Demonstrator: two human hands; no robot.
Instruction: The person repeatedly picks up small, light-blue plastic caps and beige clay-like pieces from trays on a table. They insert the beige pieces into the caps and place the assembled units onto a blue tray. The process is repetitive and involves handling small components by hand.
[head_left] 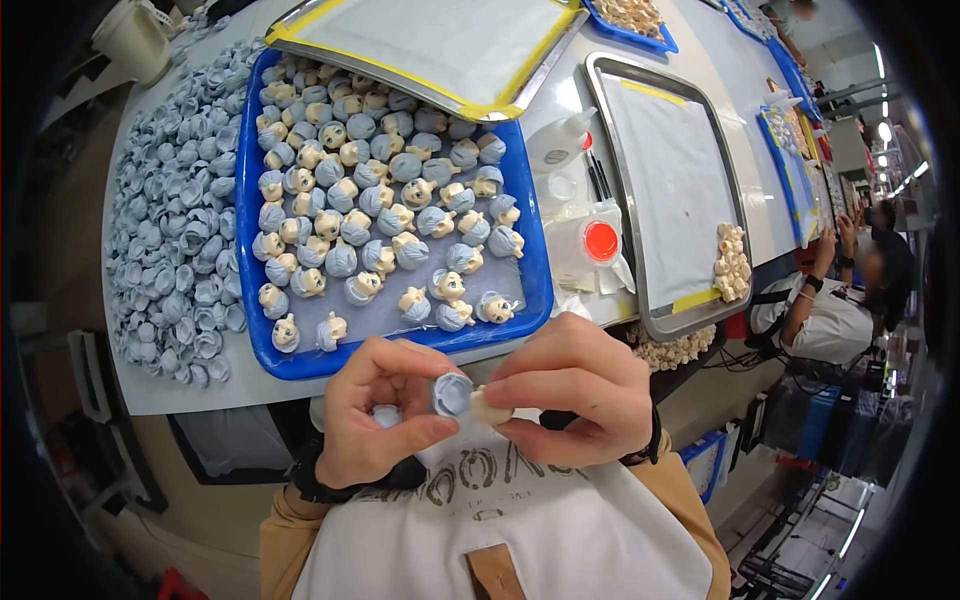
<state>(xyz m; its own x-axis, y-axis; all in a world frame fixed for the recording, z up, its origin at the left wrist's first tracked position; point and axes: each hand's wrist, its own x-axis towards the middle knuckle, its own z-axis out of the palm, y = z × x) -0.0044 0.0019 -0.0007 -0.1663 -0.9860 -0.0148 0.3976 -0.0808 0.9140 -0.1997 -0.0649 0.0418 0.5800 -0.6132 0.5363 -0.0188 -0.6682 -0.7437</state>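
Pale-blue shells point(170, 235) heap along the left edge of the counter point(250, 395). Beside its near edge, the left hand point(352, 425) pinches 1 blue cup point(452, 396) (a 2nd cup point(384, 414) shows within its curl); the right hand point(590, 390) pinches 1 cream piece point(488, 409) alongside.

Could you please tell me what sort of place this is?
Probably a factory workshop for toys or figurines: a blue tray holds many small doll heads, loose pale-blue hair pieces lie heaped beside it, and another person is visible at right.
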